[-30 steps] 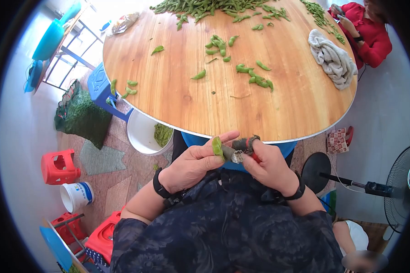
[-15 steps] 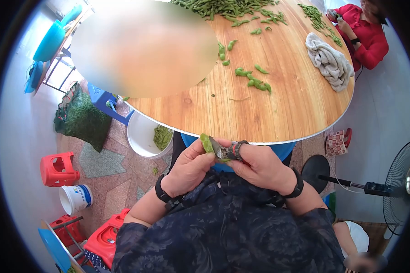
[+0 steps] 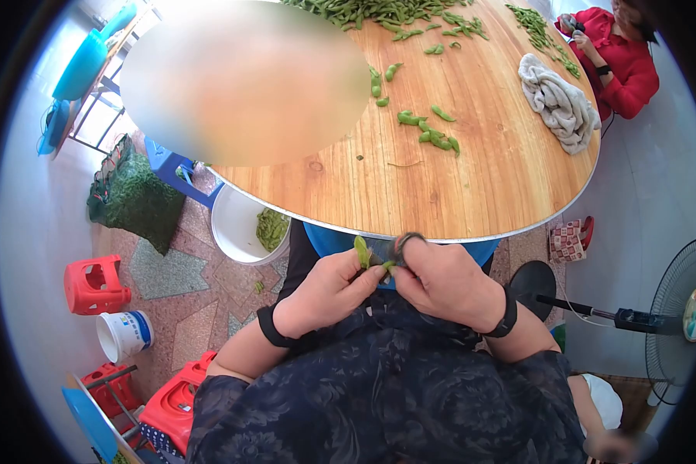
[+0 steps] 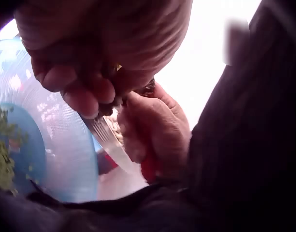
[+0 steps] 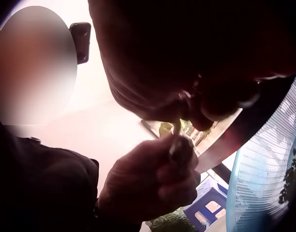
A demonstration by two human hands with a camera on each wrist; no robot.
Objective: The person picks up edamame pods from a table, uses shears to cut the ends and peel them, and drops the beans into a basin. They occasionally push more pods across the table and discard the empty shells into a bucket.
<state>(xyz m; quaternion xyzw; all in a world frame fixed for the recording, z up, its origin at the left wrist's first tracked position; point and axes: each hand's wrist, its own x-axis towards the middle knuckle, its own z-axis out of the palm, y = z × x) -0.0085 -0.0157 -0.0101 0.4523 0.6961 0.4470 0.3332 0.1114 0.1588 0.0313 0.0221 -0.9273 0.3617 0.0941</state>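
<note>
Close together at the table's near edge are both hands. The left hand [image 3: 321, 294] pinches a green pod [image 3: 361, 249] between thumb and fingers, and more green shows by the right thumb. In the right hand [image 3: 456, 290] is a dark tool [image 3: 382, 248], largely hidden by the fingers. The left wrist view shows a shiny metal strip [image 4: 108, 140] between the hands and a red part [image 4: 150, 166] in the right hand's grip. Dark shadow covers much of the fingers in the right wrist view.
Loose pods [image 3: 435, 139] and a pile of pods [image 3: 363, 11] lie on the round wooden table [image 3: 317, 189]. A grey cloth [image 3: 558, 104] lies at right; a white bucket [image 3: 232, 228] stands below left. A person in red [image 3: 630, 69] sits beyond, and a fan [image 3: 673, 325] stands right.
The right hand and its tool have shifted against the left fingers, and the pod has turned more upright. A blurred patch covers the table's left side, unlike a second ago.
</note>
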